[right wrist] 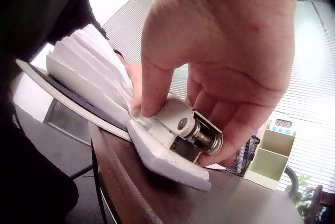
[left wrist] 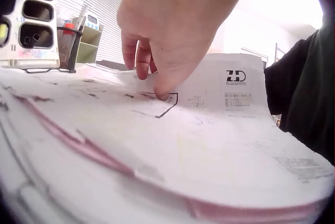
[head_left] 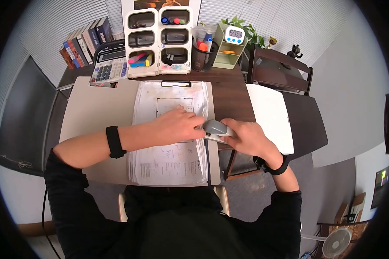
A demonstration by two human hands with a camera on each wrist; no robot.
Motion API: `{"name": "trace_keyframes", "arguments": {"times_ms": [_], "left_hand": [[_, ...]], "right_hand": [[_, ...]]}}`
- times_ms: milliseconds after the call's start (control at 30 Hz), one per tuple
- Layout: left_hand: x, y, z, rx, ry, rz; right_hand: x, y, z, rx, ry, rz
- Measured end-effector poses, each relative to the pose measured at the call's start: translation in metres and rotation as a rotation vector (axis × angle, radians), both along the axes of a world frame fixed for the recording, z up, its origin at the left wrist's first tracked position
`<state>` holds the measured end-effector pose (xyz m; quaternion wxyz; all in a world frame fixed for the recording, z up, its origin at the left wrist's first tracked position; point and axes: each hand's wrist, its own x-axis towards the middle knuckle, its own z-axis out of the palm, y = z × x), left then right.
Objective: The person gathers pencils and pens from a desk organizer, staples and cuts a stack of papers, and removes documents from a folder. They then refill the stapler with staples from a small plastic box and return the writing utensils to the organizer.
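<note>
My right hand (head_left: 250, 136) grips a grey-and-white stapler (head_left: 215, 127) at the right edge of the paper stack (head_left: 168, 162). The right wrist view shows the white base of the stapler (right wrist: 165, 156) and its hinge with a metal spring, the right hand (right wrist: 225, 51) wrapped over the top. My left hand (head_left: 177, 126) reaches across the stack and pinches sheets at the edge, right by the stapler's head. In the left wrist view the left hand (left wrist: 167, 41) has its thumb down on the top sheet. Seen from the right wrist, the paper edges (right wrist: 91, 64) are fanned apart.
The stack lies on a clipboard with a metal clip (head_left: 176, 83), on a beige board (head_left: 95, 108). Behind stand a calculator (head_left: 109, 71), a white pen organizer (head_left: 159, 71), a mesh pen cup (head_left: 203, 58) and a green shelf (head_left: 229, 60) with a timer (head_left: 234, 35). A white board (head_left: 270, 116) is at right.
</note>
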<state>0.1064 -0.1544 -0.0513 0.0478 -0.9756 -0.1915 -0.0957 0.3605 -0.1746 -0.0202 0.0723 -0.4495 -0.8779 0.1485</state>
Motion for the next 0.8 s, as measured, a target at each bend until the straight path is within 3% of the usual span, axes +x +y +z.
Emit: {"name": "trace_keyframes", "arguments": {"times_ms": [200,400,600,800], "left_hand": [[-0.005,-0.009,-0.014,0.054,-0.219,0.012],[-0.007,-0.007,-0.013,0.004,-0.056,0.146],[-0.005,-0.006,-0.016,-0.079,-0.162,-0.022],[-0.006,-0.006,-0.017,-0.149,-0.068,0.023]], "right_hand": [[0.003,-0.001,-0.001,-0.027,-0.001,-0.014],[0.009,0.002,-0.003,-0.082,0.064,-0.033],[0.012,0.007,-0.004,-0.069,0.065,-0.005],[0.011,0.009,0.002,-0.056,0.01,0.016]]}}
